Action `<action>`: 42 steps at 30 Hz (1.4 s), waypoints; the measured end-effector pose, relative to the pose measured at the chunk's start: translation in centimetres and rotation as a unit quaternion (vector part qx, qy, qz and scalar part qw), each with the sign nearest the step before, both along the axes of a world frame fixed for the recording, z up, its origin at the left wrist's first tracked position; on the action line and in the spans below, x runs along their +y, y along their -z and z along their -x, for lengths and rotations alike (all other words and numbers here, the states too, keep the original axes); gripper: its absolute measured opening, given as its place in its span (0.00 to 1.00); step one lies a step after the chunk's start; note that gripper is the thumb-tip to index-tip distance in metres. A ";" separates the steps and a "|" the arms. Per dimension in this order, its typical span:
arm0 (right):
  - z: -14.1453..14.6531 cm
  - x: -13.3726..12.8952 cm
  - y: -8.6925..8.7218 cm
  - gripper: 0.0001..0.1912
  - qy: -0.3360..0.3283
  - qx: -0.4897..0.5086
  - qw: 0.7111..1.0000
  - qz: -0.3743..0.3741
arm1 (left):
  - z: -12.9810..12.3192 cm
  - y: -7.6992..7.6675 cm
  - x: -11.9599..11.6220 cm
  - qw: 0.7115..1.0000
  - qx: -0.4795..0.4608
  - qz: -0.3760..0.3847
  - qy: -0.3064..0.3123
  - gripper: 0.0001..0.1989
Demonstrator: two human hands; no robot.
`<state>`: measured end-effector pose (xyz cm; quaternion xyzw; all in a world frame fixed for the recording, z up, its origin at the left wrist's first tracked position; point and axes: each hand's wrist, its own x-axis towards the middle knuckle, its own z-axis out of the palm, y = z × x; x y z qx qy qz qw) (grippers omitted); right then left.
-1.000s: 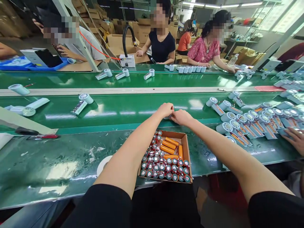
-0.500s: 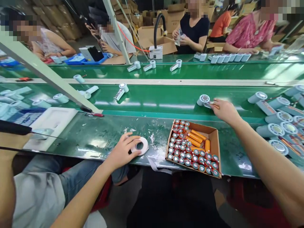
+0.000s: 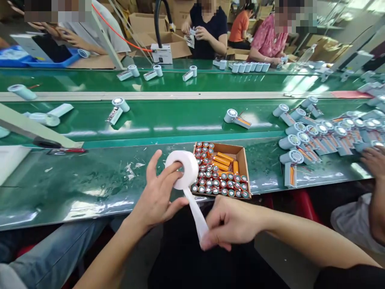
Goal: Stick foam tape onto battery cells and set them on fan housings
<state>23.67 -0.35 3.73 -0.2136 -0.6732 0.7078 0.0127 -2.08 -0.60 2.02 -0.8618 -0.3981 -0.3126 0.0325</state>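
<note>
Nearest us, the green conveyor belt runs across the view, and alongside it lies our dark green bench. At the right a crowd of pale blue cylindrical units covers part of both. On the bench sits an open cardboard tray, filled mostly with upright orange cylindrical cells, a few lying on their sides.

Our right hand hangs in front of the bench edge; half a second ago it was out over the belt, at the single pale blue unit. That unit now lies alone on the belt beyond the tray, released, its orange-striped block beside the cylinder. Our left hand reaches in from the left and grasps the roll of white tape, two fingers hooked into its core. Earlier the roll lay on the bench under that hand; now it is lifted and tilted up, just left of the tray and overlapping its edge in our view.

From the roll a white strip stretches down to our right hand, whose thumb and finger, as far as the blur lets us judge, pinch its end.
</note>
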 end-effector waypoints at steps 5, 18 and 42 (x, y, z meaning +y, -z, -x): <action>-4.1 4.1 -1.0 0.20 -0.121 -0.030 0.981 -0.148 | 1.5 1.3 -1.6 0.998 0.025 0.006 -0.057 0.14; -4.2 13.2 3.9 0.13 0.125 -0.372 0.746 -0.538 | -4.2 1.7 -2.5 0.999 -0.001 0.026 0.023 0.17; -6.5 -1.9 3.2 0.25 0.486 0.118 0.865 -0.032 | -4.6 -3.0 -0.4 0.964 0.186 -0.009 0.191 0.23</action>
